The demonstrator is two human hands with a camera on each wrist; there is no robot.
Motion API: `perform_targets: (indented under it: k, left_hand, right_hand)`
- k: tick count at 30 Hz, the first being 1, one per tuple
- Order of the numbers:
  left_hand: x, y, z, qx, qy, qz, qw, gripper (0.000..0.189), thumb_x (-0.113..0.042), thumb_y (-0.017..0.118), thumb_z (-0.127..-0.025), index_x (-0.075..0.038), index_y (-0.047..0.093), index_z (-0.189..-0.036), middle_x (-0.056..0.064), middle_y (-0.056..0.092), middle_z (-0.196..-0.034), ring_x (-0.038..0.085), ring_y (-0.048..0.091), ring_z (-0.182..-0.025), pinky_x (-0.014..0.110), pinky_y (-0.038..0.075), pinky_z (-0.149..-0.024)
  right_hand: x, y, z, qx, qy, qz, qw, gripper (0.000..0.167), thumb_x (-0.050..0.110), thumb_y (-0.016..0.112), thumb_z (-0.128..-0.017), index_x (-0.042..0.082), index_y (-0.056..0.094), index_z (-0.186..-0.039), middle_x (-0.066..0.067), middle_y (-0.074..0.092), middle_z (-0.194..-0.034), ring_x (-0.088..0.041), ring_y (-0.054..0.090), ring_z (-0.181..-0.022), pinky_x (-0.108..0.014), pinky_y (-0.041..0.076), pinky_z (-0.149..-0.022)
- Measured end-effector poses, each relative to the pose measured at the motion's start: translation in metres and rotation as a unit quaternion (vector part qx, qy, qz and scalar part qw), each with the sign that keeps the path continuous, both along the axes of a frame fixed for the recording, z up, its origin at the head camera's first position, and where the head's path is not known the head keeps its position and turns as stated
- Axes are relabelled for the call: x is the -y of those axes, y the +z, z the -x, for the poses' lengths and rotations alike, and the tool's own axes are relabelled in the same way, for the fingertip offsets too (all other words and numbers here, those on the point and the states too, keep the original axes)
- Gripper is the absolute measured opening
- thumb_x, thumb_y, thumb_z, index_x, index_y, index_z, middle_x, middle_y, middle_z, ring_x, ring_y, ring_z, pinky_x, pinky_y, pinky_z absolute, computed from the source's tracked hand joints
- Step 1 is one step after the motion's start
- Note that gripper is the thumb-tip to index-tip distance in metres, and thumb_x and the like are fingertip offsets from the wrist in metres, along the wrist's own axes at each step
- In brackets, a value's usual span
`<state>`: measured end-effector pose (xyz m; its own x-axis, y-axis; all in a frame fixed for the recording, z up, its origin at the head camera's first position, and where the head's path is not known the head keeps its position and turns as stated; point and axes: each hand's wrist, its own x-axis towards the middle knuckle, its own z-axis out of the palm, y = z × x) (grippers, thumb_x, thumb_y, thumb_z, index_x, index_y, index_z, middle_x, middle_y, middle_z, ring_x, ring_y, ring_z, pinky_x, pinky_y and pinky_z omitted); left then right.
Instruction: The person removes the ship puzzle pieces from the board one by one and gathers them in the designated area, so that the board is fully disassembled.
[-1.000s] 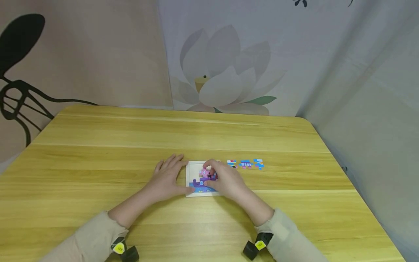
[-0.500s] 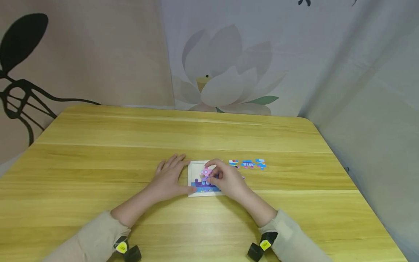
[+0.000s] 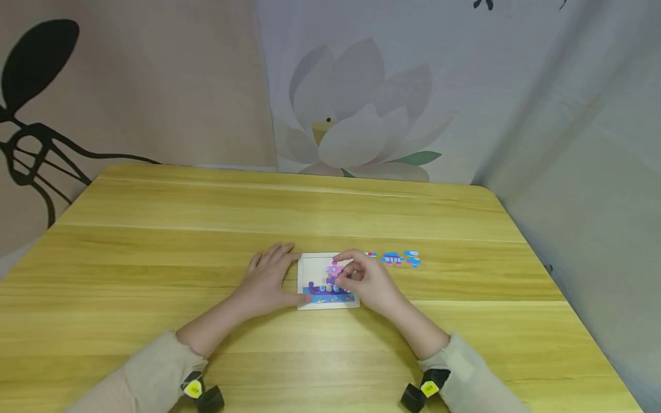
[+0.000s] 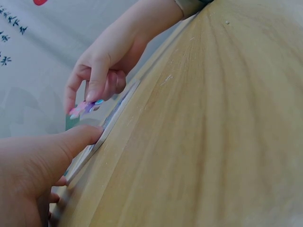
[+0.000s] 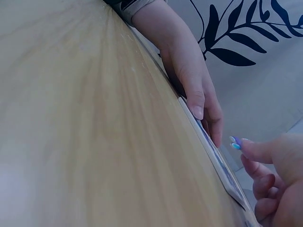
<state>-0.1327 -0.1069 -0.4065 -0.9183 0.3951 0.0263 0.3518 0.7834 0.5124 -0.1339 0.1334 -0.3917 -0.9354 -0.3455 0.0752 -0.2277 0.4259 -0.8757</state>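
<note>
- The right hand point(image 3: 369, 284) pinches a pink-and-purple puzzle piece point(image 3: 334, 271) between thumb and forefinger, the other fingers curled in; an edge grip like this probably leaves the piece free to be turned.
- The left wrist view shows that piece raised and tilted above the white tray point(image 3: 314, 268), apart from it.
- The left hand point(image 3: 260, 287) lies at the tray's left side, thumb on its near left part, fingers extended toward the far left corner with the thumb spread wide, apparently to keep the tray from sliding.
- Blue-and-purple fitted pieces point(image 3: 330, 297) fill the tray's near strip.
- Two loose blue pieces point(image 3: 392, 259) lie on the table point(image 3: 206, 229) right of the tray, seemingly set within easy reach; another, with red on it point(image 3: 372, 254), is partly hidden behind the right hand.
</note>
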Motion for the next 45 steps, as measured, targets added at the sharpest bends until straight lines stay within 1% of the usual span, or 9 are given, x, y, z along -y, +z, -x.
perform_targets:
  k: [7,14,18,21,24,31,36,41,45]
  left_hand:
    - [0.000,0.000,0.000,0.000,-0.003,-0.005,1.0000,0.095,-0.061,0.073,-0.071,-0.009,0.041,-0.144,0.014,0.023,-0.155,0.036,0.009,-0.143,0.062,0.000,-0.108]
    - [0.000,0.001,-0.001,-0.001,-0.003,-0.006,1.0000,0.095,-0.059,0.073,-0.071,-0.008,0.040,-0.145,0.014,0.022,-0.155,0.036,0.009,-0.143,0.062,-0.001,-0.108]
    - [0.001,0.000,-0.001,-0.003,-0.004,-0.006,1.0000,0.095,-0.059,0.073,-0.071,-0.008,0.040,-0.145,0.014,0.022,-0.155,0.036,0.009,-0.143,0.062,-0.001,-0.108]
    - [0.001,0.000,-0.002,-0.003,-0.004,-0.004,1.0000,0.095,-0.059,0.073,-0.071,-0.008,0.040,-0.145,0.014,0.022,-0.155,0.036,0.009,-0.143,0.062,0.000,-0.108]
    - [0.001,0.000,-0.002,-0.004,-0.004,-0.003,1.0000,0.095,-0.059,0.073,-0.072,-0.008,0.040,-0.145,0.014,0.022,-0.156,0.036,0.009,-0.143,0.062,0.000,-0.108]
    - [0.000,0.002,-0.002,-0.002,-0.005,-0.006,1.0000,0.095,-0.059,0.074,-0.072,-0.007,0.041,-0.144,0.016,0.022,-0.155,0.037,0.010,-0.142,0.062,0.000,-0.108]
    - [0.000,0.001,-0.001,-0.002,-0.005,-0.002,1.0000,0.095,-0.059,0.073,-0.072,-0.008,0.040,-0.145,0.016,0.022,-0.155,0.037,0.009,-0.142,0.062,0.000,-0.109]
    - [0.000,0.001,-0.001,-0.006,-0.007,-0.003,1.0000,0.095,-0.059,0.074,-0.072,-0.007,0.040,-0.145,0.016,0.022,-0.155,0.037,0.009,-0.142,0.062,0.000,-0.108]
    - [0.000,0.001,-0.001,-0.004,-0.006,-0.005,1.0000,0.095,-0.059,0.073,-0.072,-0.008,0.040,-0.145,0.016,0.021,-0.155,0.037,0.009,-0.142,0.062,0.000,-0.108]
  right_hand:
    - [-0.017,-0.001,-0.003,0.017,-0.020,-0.003,0.9997,0.037,0.003,0.074,-0.082,0.016,0.065,-0.115,0.001,0.065,-0.077,-0.014,0.044,-0.059,-0.020,0.034,-0.051]
    - [-0.031,0.000,-0.003,0.012,-0.022,0.013,0.9996,0.037,0.001,0.074,-0.082,0.010,0.064,-0.117,-0.002,0.066,-0.078,-0.012,0.039,-0.056,-0.020,0.031,-0.050]
    - [-0.039,0.000,-0.004,0.010,-0.018,0.022,0.9995,0.037,-0.002,0.073,-0.081,0.007,0.064,-0.116,-0.004,0.066,-0.077,-0.013,0.041,-0.057,-0.019,0.031,-0.051]
    - [-0.046,-0.001,-0.004,0.015,-0.015,0.037,0.9991,0.038,-0.004,0.073,-0.081,0.003,0.063,-0.117,-0.007,0.065,-0.078,-0.015,0.050,-0.063,-0.019,0.038,-0.054]
    - [-0.053,-0.002,-0.004,0.017,-0.015,0.041,0.9989,0.038,-0.004,0.072,-0.081,0.002,0.063,-0.117,-0.008,0.064,-0.079,-0.016,0.054,-0.067,-0.019,0.040,-0.056]
    - [-0.072,-0.004,-0.003,-0.003,-0.025,0.032,0.9992,0.037,-0.005,0.072,-0.080,0.004,0.064,-0.115,-0.009,0.065,-0.079,-0.013,0.049,-0.060,-0.019,0.036,-0.053]
    - [-0.083,-0.003,-0.003,-0.006,-0.020,0.042,0.9989,0.038,-0.008,0.071,-0.081,0.000,0.063,-0.117,-0.014,0.066,-0.081,-0.013,0.055,-0.063,-0.018,0.041,-0.054]
    - [-0.093,-0.002,-0.003,-0.014,-0.024,0.032,0.9991,0.037,-0.006,0.071,-0.081,0.000,0.063,-0.117,-0.013,0.066,-0.080,-0.012,0.052,-0.060,-0.018,0.037,-0.051]
    - [-0.102,-0.004,-0.003,-0.015,-0.032,0.017,0.9992,0.036,-0.004,0.071,-0.082,0.002,0.063,-0.117,-0.011,0.067,-0.081,-0.012,0.053,-0.062,-0.018,0.037,-0.051]
